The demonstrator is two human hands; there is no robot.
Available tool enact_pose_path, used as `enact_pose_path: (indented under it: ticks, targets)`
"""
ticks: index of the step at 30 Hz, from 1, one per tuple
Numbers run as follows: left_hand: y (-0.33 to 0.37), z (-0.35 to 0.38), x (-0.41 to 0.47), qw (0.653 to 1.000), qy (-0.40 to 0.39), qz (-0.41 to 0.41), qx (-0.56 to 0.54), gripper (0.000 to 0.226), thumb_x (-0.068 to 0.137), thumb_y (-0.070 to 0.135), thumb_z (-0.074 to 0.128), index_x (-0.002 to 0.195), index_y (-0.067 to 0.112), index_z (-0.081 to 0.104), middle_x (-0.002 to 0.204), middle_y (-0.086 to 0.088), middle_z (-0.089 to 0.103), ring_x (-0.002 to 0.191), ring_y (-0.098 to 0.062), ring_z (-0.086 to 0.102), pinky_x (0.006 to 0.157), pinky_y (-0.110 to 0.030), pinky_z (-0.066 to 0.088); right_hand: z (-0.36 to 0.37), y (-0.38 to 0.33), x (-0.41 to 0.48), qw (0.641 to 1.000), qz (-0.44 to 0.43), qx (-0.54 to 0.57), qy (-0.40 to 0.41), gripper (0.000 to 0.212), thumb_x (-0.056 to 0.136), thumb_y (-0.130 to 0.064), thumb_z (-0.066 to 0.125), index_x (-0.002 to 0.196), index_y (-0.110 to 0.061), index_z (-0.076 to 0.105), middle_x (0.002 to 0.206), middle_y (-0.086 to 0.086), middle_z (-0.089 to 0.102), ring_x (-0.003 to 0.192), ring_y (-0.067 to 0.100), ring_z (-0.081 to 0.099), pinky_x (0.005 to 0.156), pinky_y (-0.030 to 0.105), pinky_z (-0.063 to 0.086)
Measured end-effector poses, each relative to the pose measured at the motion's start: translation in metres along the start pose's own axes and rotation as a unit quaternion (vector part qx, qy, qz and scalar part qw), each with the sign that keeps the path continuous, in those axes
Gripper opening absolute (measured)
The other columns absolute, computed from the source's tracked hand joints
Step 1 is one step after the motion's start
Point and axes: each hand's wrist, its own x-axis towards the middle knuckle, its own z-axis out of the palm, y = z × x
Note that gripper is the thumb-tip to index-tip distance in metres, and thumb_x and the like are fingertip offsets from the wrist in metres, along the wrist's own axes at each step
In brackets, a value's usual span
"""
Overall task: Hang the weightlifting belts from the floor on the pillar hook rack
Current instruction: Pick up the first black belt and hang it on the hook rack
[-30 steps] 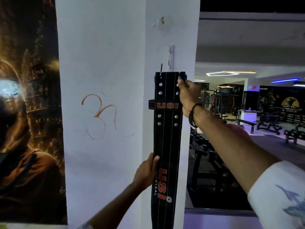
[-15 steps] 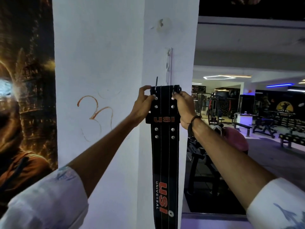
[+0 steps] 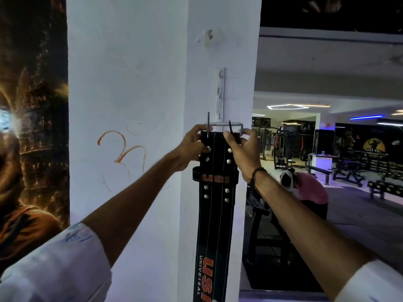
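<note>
From the head camera, we hold a black weightlifting belt flat against a white pillar. Our left hand pinches the belt's upper left corner and our right hand pinches the upper right corner, fingers closed on the leather. Between and just above our hands sit the metal buckle and its two dark prongs. Directly above them a narrow white hook rack runs up the pillar. Below our hands the belt hangs straight down, out of view. It looks thick, stiff and fairly heavy, so we judge the buckle frame the best place to grip. Left of our left hand is an orange painted symbol; right of our right hand, a dim gym floor with benches.
</note>
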Motion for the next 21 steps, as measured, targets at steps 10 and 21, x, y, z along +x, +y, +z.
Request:
enact_pose_path:
  ticks: [10,21]
  targets:
    - [-0.04,0.02,0.027,0.996,0.059,0.048,0.051,0.054,0.082,-0.022,0.046,0.117,0.02,0.047,0.097,0.0,0.055,0.069,-0.023,0.059,0.057,-0.034,0.053,0.005,0.037,0.023,0.991,-0.09,-0.097,-0.005,0.021,0.094,-0.025,0.062,0.104,-0.011,0.073,0.095,-0.005,0.071,0.086,0.0,0.062,0.069,0.008,0.045]
    - [-0.069,0.014,0.094,0.991,0.099,0.006,0.091,0.057,0.08,-0.02,0.048,0.124,0.017,0.047,0.106,0.0,0.052,0.075,-0.024,0.061,0.068,-0.044,0.058,0.027,0.068,0.099,0.978,0.047,-0.198,-0.044,0.041,0.099,-0.034,0.052,0.064,-0.014,0.043,0.057,0.0,0.039,0.062,0.02,0.039,0.053,0.03,0.028]
